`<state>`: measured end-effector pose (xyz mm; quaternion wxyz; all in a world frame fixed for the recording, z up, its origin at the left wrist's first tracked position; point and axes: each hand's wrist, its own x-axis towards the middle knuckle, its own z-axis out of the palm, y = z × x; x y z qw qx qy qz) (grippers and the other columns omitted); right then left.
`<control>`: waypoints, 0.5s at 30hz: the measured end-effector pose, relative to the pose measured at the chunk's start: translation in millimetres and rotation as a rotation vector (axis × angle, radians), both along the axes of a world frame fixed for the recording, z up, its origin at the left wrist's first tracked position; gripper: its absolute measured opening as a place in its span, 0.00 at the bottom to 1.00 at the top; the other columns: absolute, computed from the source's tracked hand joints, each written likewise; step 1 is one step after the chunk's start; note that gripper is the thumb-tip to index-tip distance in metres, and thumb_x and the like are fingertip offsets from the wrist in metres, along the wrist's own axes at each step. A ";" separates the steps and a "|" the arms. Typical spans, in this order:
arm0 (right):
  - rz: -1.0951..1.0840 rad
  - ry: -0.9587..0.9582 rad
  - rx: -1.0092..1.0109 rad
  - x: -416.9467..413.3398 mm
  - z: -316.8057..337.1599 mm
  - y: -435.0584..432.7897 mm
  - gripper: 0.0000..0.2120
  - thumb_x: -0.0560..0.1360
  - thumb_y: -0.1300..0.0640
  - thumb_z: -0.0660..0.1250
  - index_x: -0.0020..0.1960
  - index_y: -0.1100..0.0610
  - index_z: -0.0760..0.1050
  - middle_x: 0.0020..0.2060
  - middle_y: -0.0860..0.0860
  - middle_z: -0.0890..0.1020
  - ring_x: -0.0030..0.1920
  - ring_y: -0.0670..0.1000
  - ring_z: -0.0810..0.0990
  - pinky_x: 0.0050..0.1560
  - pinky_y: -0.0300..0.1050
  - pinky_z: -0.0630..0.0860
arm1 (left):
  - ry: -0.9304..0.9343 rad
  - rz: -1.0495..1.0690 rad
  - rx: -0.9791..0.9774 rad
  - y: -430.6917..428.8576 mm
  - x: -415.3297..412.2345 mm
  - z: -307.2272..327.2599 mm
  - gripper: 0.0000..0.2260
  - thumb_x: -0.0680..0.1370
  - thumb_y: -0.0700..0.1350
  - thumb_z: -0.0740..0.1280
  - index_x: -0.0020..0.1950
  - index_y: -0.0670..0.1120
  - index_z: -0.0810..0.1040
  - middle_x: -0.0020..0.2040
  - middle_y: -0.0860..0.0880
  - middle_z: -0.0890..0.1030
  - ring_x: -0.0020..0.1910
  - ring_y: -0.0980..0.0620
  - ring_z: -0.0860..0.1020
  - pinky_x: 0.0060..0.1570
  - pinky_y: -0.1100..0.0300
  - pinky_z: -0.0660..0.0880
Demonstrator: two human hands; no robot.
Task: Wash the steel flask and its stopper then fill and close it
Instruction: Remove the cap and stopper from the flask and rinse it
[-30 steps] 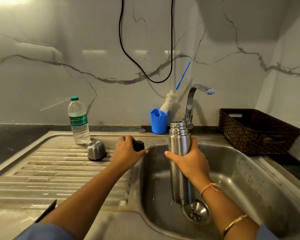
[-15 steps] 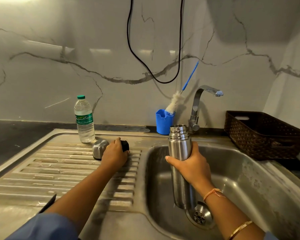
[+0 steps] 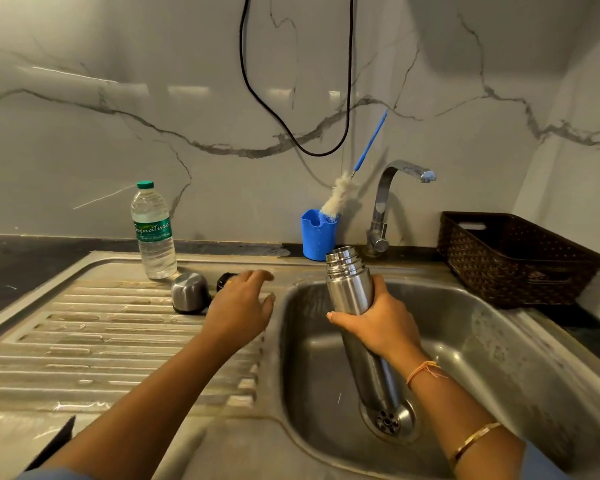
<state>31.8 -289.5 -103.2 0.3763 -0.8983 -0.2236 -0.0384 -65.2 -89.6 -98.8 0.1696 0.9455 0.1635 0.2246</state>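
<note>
The main risk lies with the steel flask (image 3: 350, 289): it is wet-looking, smooth metal, held by one hand only and leaning with its open mouth tipped up and to the left, so if the grip slackens it could slide down through the fingers and knock against the drain (image 3: 390, 419) just below its base in the sink (image 3: 499, 358). A second risk is the small dark stopper (image 3: 224, 280), lying on the ribbed drainboard (image 3: 101, 341) just beyond the left fingertips, beside the steel cap (image 3: 189, 292); a careless brush could roll it over the ridges and into the basin. The tap (image 3: 395, 174) stands above and behind the right fingers with its spout turned away, so filling from there would likely spill unless the mouth is brought under it. The right hand (image 3: 383, 327) wraps the flask at its middle, thumb across the front and fingers curled round the back, wrist bent downward over the sink. The left hand (image 3: 239, 313) hovers palm down over the drainboard, forearm stretched forward, its fingers loosely spread and holding nothing; the hand partly hides the stopper, so possibly a fingertip touches it, though that cannot be told
</note>
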 end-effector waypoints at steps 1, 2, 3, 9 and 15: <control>-0.004 -0.006 -0.072 2.4 -0.4 -2.3 0.38 0.62 0.36 0.73 0.65 0.48 0.63 0.51 0.48 0.79 0.48 0.52 0.80 0.50 0.49 0.78 | 0.117 -0.026 0.015 -5.0 -1.9 -2.0 0.18 0.79 0.48 0.61 0.70 0.50 0.67 0.69 0.49 0.70 0.67 0.49 0.69 0.65 0.54 0.67; -0.004 -0.006 -0.150 4.5 -0.1 -4.1 0.40 0.62 0.35 0.72 0.67 0.48 0.61 0.54 0.50 0.79 0.50 0.54 0.80 0.51 0.50 0.78 | 0.224 -0.046 0.037 -9.1 -3.5 -5.3 0.19 0.80 0.48 0.60 0.71 0.49 0.66 0.71 0.49 0.68 0.68 0.49 0.67 0.66 0.54 0.65; 0.003 0.003 -0.230 6.6 -0.7 -6.1 0.42 0.62 0.35 0.72 0.69 0.48 0.59 0.56 0.51 0.78 0.52 0.55 0.80 0.53 0.50 0.77 | 0.304 -0.060 0.048 -13.4 -5.4 -10.2 0.21 0.80 0.48 0.59 0.73 0.49 0.63 0.73 0.48 0.66 0.71 0.48 0.64 0.68 0.54 0.63; 0.020 0.034 -0.529 16.9 -7.8 -14.6 0.44 0.62 0.35 0.72 0.70 0.48 0.56 0.60 0.53 0.77 0.55 0.57 0.78 0.54 0.51 0.76 | 0.418 -0.112 0.093 -21.0 -16.1 -35.3 0.23 0.82 0.48 0.54 0.76 0.45 0.56 0.77 0.47 0.56 0.76 0.49 0.54 0.72 0.58 0.51; 0.026 0.028 -0.673 23.5 -17.2 -14.2 0.40 0.62 0.36 0.72 0.67 0.47 0.59 0.56 0.52 0.77 0.53 0.57 0.78 0.51 0.50 0.74 | 0.398 -0.095 0.093 -21.5 -15.9 -43.3 0.23 0.83 0.49 0.51 0.77 0.45 0.54 0.78 0.47 0.53 0.76 0.49 0.51 0.73 0.56 0.48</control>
